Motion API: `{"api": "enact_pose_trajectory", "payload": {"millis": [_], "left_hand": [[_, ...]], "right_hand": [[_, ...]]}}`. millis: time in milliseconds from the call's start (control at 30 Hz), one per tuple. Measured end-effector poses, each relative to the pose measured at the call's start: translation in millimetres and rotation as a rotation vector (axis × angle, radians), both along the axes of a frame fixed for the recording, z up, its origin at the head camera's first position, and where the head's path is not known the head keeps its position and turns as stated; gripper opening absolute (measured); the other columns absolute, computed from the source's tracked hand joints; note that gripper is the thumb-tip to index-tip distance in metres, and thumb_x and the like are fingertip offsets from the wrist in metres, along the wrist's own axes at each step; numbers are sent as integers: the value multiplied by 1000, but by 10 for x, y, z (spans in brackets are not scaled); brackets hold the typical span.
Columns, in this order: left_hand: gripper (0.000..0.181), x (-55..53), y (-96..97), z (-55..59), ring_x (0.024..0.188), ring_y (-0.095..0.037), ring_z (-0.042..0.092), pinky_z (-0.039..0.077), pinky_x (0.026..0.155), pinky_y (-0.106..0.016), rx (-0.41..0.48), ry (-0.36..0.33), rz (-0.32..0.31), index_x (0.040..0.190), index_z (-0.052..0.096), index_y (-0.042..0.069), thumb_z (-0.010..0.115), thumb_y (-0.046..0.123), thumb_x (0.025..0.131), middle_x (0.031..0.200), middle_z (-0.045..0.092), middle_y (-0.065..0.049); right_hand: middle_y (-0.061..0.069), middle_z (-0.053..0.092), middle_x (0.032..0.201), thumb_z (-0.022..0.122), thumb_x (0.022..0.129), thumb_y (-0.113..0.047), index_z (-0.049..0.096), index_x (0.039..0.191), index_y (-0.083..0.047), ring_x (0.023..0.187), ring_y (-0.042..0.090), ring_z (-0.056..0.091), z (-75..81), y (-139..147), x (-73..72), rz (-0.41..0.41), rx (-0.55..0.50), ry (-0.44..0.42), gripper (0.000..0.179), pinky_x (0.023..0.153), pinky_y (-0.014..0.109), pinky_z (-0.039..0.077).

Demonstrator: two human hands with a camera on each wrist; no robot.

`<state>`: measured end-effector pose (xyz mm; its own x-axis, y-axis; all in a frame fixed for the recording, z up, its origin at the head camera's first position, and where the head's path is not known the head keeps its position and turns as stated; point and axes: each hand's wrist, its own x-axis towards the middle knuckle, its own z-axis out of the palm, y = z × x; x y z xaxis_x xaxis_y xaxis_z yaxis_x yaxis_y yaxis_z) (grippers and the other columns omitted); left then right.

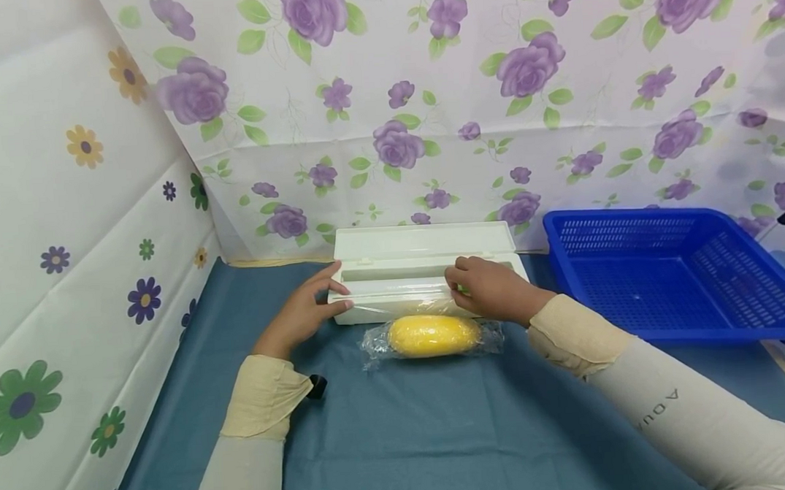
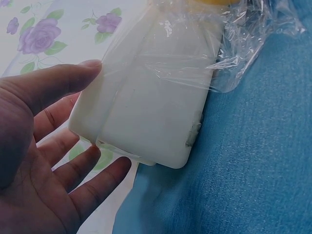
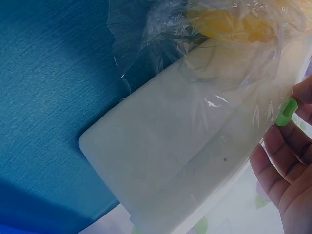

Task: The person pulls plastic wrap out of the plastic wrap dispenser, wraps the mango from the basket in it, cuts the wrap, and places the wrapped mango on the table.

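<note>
A white cling film dispenser box [image 1: 395, 309] sits on the cloth with its lid [image 1: 425, 240] raised at the back and a film roll [image 1: 394, 286] inside. My right hand [image 1: 489, 288] pinches a small green slider [image 3: 286, 112] at the box's front top edge, towards its right end. At the left end, my left hand [image 1: 306, 314] has its thumb against the box and its fingers loosely extended, as the left wrist view shows. Clear film [image 3: 214, 102] drapes down the box front. Just before the box lies a yellow oblong thing [image 1: 434, 335] wrapped in clear film.
To the right stands a blue plastic basket [image 1: 633, 337] with perforated walls. A teal cloth [image 1: 401, 435] covers the table. Flowered sheets [image 1: 363, 166] hang behind and on the left. Beside the left sleeve is a small black object [image 1: 317, 386].
</note>
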<state>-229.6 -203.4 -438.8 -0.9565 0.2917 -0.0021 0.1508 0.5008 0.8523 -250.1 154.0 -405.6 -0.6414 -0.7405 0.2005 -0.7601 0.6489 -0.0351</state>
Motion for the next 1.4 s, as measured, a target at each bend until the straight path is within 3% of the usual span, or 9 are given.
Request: {"api": "enact_pose_trajectory", "payload": {"millis": [867, 1400], "left_hand": [[26, -2, 4, -25, 159, -31, 13, 34, 118, -60, 60, -32, 22, 116, 70, 7, 72, 22, 95, 170, 21, 2], [22, -9, -33, -44, 159, -29, 11, 33, 118, -60, 84, -42, 15, 112, 72, 11, 71, 25, 96, 169, 22, 7]], "right_hand": [[0, 53, 81, 64, 96, -15, 60, 94, -15, 70, 13, 47, 29, 87, 17, -42, 7, -22, 5, 59, 27, 43], [0, 51, 79, 64, 97, -15, 58, 92, -15, 69, 13, 44, 29, 139, 11, -52, -11, -57, 8, 62, 27, 40]]}}
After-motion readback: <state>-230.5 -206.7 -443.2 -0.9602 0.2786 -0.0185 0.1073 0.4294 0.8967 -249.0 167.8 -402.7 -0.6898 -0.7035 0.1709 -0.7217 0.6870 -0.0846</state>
